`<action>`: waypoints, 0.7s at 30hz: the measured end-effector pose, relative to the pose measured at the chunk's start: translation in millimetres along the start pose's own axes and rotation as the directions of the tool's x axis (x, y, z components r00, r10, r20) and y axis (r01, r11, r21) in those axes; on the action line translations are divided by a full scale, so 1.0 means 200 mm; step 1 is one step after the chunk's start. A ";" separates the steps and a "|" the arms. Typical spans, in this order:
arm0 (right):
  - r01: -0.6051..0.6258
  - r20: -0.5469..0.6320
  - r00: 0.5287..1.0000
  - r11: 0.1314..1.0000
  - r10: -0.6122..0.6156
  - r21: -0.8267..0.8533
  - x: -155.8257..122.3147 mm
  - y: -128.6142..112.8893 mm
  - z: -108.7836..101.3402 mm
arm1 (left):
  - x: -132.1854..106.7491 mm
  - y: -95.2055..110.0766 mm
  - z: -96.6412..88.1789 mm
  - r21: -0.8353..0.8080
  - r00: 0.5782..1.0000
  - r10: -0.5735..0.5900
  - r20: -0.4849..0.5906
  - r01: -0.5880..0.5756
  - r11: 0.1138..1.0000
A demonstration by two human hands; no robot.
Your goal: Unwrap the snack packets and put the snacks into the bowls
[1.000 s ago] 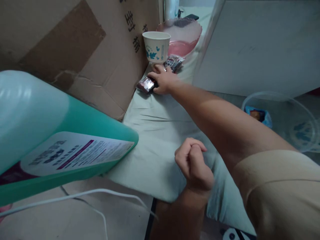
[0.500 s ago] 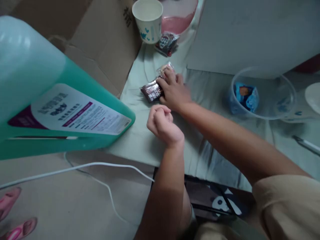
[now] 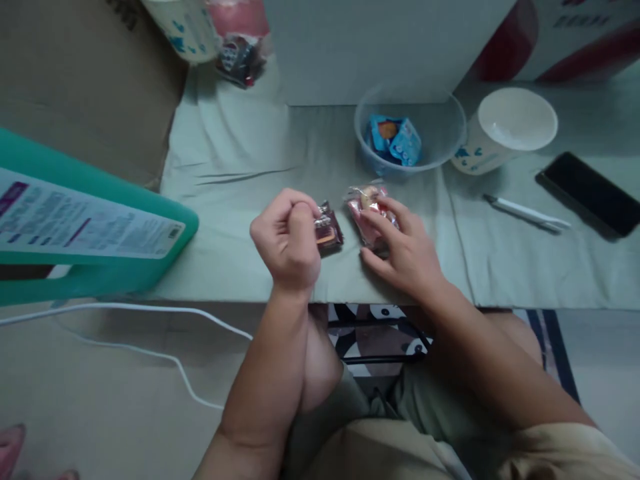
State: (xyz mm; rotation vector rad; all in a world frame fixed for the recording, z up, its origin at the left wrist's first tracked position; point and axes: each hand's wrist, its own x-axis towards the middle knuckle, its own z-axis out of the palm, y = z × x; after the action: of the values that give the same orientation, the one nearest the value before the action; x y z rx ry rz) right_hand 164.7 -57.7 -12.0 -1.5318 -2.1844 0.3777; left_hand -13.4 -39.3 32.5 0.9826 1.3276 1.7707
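Observation:
My left hand (image 3: 289, 241) is curled into a fist near the front edge of the cloth-covered table (image 3: 240, 167), pinching the corner of a small dark snack packet (image 3: 329, 231). My right hand (image 3: 405, 250) lies just to the right with its fingers pressed down on a pink clear-wrapped snack packet (image 3: 367, 208). The two packets lie side by side on the cloth, a little apart.
A clear bowl (image 3: 440, 130) holding a blue packet (image 3: 394, 137) stands behind the hands. A paper cup (image 3: 507, 130), a white pen (image 3: 525, 212) and a black phone (image 3: 590, 193) lie to the right. A green bottle (image 3: 85, 227) and cardboard box (image 3: 85, 80) are left; another cup (image 3: 183, 27) and packet (image 3: 240, 57) stand far back.
My right hand has drawn the packets from the far left corner toward the table's front edge. My left hand now pinches the dark packet; the right rests on the pink one. View swung right.

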 end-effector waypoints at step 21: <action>-0.257 0.111 0.845 0.215 0.524 0.942 -0.07 0.57 -0.18 | -0.16 -0.44 0.49 0.083 0.627 -0.131 0.768 0.106 0.991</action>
State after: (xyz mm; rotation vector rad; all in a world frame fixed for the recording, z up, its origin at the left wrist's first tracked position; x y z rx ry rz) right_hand 279.4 -32.1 -37.2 -1.2243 -0.8650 1.3038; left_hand 96.1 -5.3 -39.3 1.4192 0.8135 0.9933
